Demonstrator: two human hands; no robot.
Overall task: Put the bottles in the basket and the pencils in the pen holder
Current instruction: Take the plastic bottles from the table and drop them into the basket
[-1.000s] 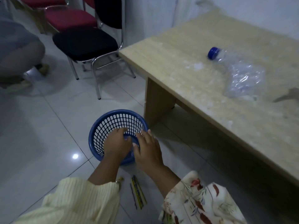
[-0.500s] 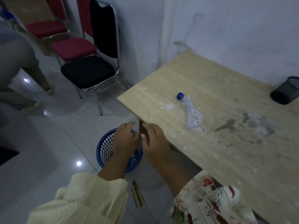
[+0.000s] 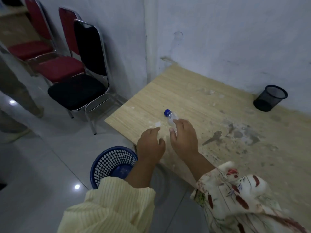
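Note:
A clear crushed bottle (image 3: 172,117) with a blue cap lies on the wooden table (image 3: 193,98) near its left corner. My right hand (image 3: 184,137) reaches over the bottle's lower half, fingers on top and thumb beside it, while the bottle still rests on the table. My left hand (image 3: 150,146) hovers over the table's edge with loosely curled fingers, holding nothing. Below it on the floor stands the blue basket (image 3: 107,158), with something clear and blue inside. The black mesh pen holder (image 3: 269,98) stands at the table's far right by the wall. No pencils are in sight.
Stacked red and black chairs (image 3: 75,88) stand left of the table against the wall. Another person's legs (image 3: 15,91) are at the far left on the tiled floor. The tabletop is stained and dusty.
Both hands rose from the basket rim to the table. My right hand has reached the bottle. The view tilted up, and the pencils on the floor are now out of sight.

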